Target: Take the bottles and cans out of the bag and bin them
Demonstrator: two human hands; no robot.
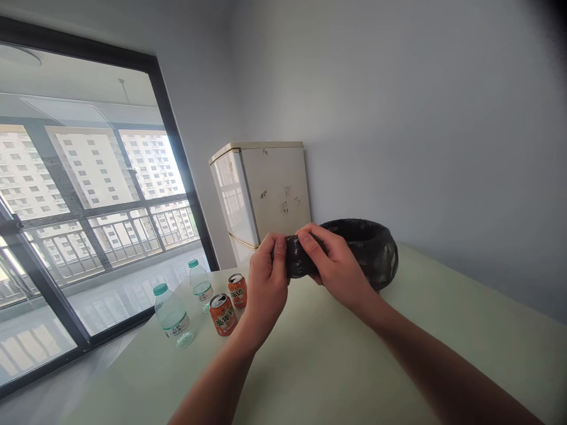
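Just above the table, my left hand and my right hand grip a bunched black plastic bag from either side. It looks shiny and creased, and its ends are hidden inside my fingers. Both thumbs press on its near side, facing me. Directly behind my right hand stands a round, open-topped black bin, its wall wrinkled like plastic film. Part of its near left side is covered by my hand, and I cannot tell whether the bag touches it.
Two orange drink cans with opened tops stand left of my left forearm. Farther left are two clear bottles with green caps. All stand on the pale green table. A white fridge stands behind, beside a glass sliding door.
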